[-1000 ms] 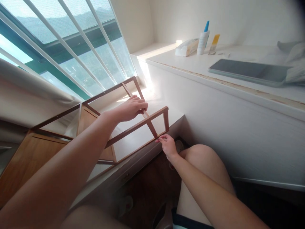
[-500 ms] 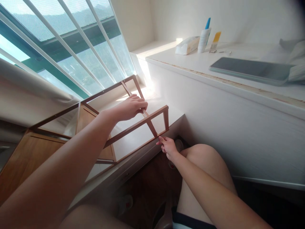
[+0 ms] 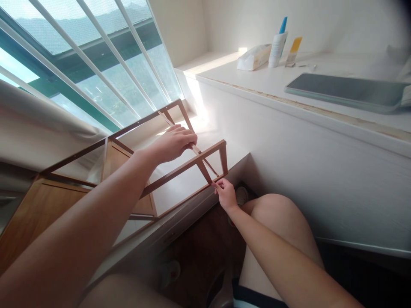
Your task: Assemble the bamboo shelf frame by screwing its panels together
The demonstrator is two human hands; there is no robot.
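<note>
A brown wooden shelf frame (image 3: 175, 174) lies along a white ledge below the window, with panels fitted in its left part. My left hand (image 3: 180, 139) reaches over the near rail, its fingers wrapped round a narrow wooden crossbar (image 3: 195, 149) that runs between the two side frames. My right hand (image 3: 225, 192) is at the lower near edge of the frame, where a slanted strut meets the bottom rail. Its thumb and fingers are pinched together there; anything small between them is hidden. A thin dark strip (image 3: 211, 167) shows just behind that strut.
On the white counter (image 3: 231, 79) at right stand a tissue pack (image 3: 254, 57), a white tube with a blue nozzle (image 3: 278, 49) and a yellow-capped item (image 3: 293, 51). A dark phone-like slab (image 3: 346, 92) lies near its chipped edge. Window bars (image 3: 93, 60) rise at left.
The crossbar in my left hand has shifted slightly, its far end leftward, and the thin dark strip has come into view. My right hand's fingers have drawn closer together at the rail.
</note>
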